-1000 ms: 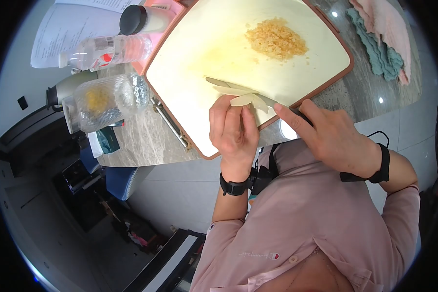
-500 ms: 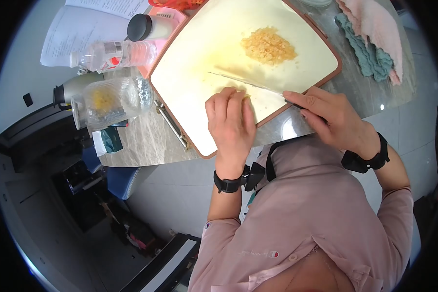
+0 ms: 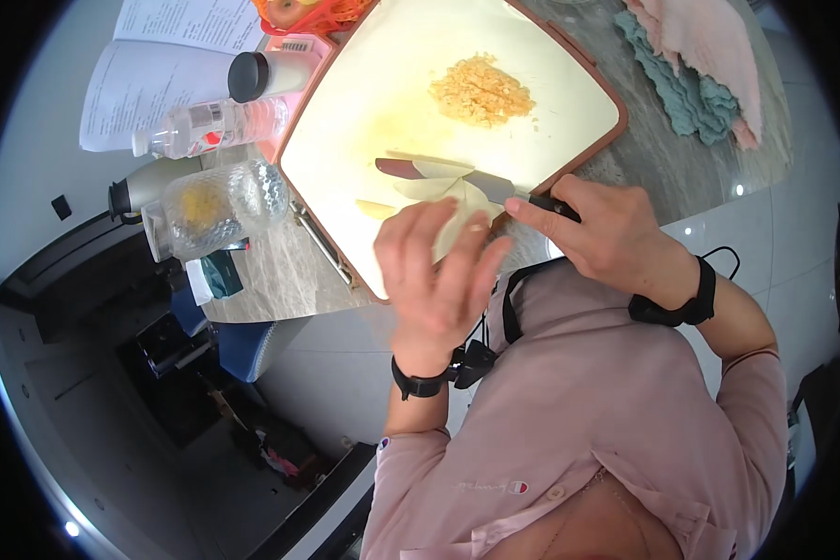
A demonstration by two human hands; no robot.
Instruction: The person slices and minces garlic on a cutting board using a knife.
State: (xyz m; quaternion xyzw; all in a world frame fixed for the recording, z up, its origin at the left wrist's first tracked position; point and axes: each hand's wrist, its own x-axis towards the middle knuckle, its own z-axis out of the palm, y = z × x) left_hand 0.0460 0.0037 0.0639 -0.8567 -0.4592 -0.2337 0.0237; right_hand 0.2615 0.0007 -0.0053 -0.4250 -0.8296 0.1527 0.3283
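My right hand is closed round the black handle of a knife, whose blade lies flat-on over the white cutting board. Pale thin slices rest on and against the blade. My left hand is just below them, its fingers spread and slightly blurred, with nothing seen in its grip. Left of its fingertips a separate pale slice lies on the board. A heap of small chopped amber pieces sits on the board's upper part.
Left of the board are a black-lidded jar, a plastic bottle, a clear textured container and an open book. A red net is at the top. Pink and green cloths lie at right.
My left fingers have opened and spread away from the slices. The knife blade has turned to show its flat side, with slices on it. The view has shifted a little.
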